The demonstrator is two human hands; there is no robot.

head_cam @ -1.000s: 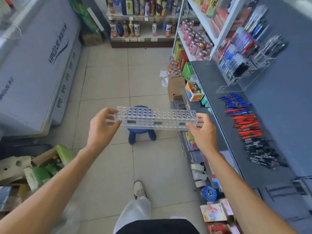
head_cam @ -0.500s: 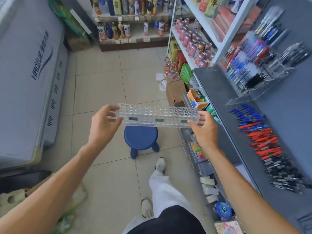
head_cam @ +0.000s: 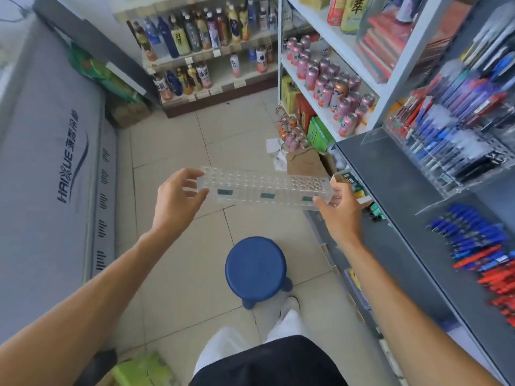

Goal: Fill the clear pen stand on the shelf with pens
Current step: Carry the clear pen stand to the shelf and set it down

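Two hands, left hand [head_cam: 178,201] and right hand [head_cam: 338,215], fingers gripping ends of clear perforated rectangular pen stand [head_cam: 264,189]

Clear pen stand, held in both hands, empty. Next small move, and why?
Probably swing the clear pen stand right and set it on the bare part of the grey shelf, near the loose pens. Left hand and right hand each grip an end, so neither can pick up pens, and the stand hangs over the aisle floor with its holes empty.
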